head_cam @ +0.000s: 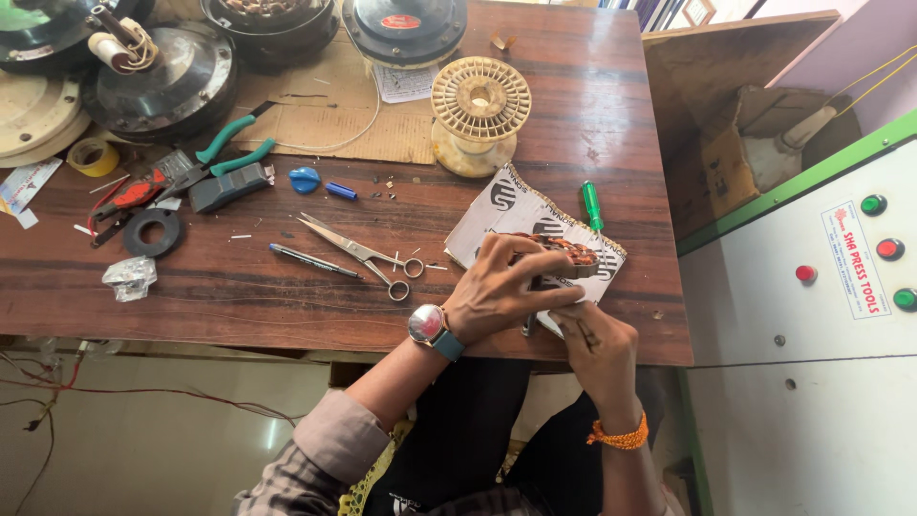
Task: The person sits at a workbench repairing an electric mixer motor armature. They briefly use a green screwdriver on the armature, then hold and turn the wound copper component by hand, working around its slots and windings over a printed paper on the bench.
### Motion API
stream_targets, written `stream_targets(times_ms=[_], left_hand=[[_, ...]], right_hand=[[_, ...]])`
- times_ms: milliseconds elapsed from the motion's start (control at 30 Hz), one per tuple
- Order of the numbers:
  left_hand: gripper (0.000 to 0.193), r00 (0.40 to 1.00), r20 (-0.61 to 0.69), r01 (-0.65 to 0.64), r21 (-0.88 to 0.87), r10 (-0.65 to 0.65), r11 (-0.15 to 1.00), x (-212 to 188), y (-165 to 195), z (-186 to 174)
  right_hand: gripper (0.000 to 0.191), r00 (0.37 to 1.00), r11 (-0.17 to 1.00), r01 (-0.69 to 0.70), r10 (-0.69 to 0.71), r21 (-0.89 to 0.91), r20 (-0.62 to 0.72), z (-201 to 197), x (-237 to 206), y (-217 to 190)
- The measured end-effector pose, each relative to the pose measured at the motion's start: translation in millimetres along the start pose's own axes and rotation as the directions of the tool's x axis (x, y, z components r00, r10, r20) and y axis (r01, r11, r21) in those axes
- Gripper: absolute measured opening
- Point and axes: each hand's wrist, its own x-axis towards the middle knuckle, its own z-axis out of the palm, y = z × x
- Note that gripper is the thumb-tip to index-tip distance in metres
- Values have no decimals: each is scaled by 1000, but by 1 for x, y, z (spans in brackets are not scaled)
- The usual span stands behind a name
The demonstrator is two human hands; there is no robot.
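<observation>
Copper-wound coil piece (570,254) is sitting at the near right edge of the wooden table (287,296), resting over one sheet of printed card (506,205). The left hand (497,291), wearing one wristwatch (426,325), is curling its fingers over the coil piece and gripping it from the left. The right hand (597,349), with one orange thread band (619,438) at its wrist, is pinching a small dark tool (528,323) against the underside of the piece; what kind of tool it is I cannot tell.

Just beyond the coil piece one green-handled screwdriver (592,204) is lying on the card. One cream plastic spool (479,100) is standing behind the card. To the left of the hands one pair of scissors (363,253) is lying open, with one pen (310,259) beside it. Farther left are lying one pair of green-handled pliers (224,151), one black ring (153,232), one roll of yellow tape (94,156) and one blue oval piece (305,180). Along the far edge four round dark motor housings (172,81) are standing. One white control cabinet (821,315) with four buttons, two green and two red, is standing to the right of the table.
</observation>
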Motion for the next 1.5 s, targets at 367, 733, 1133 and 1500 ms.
stream_targets(times_ms=[367,733,1133,1500], left_hand=[[18,989,-133,56,-98,-69,994,2,-1,-6],[18,968,-211,108,-127,-133,986,0,-2,3],[29,987,-76,128,-164,-142,978,2,-2,3],[37,971,-62,220,-146,-230,965,1,0,4]], right_hand=[[11,995,993,-84,79,-88,-53,-28,28,-23],[16,982,982,171,-164,-75,97,-17,86,-38],[16,991,971,-94,112,-221,70,-23,104,-18],[12,997,998,-68,69,12,-33,-32,17,1]])
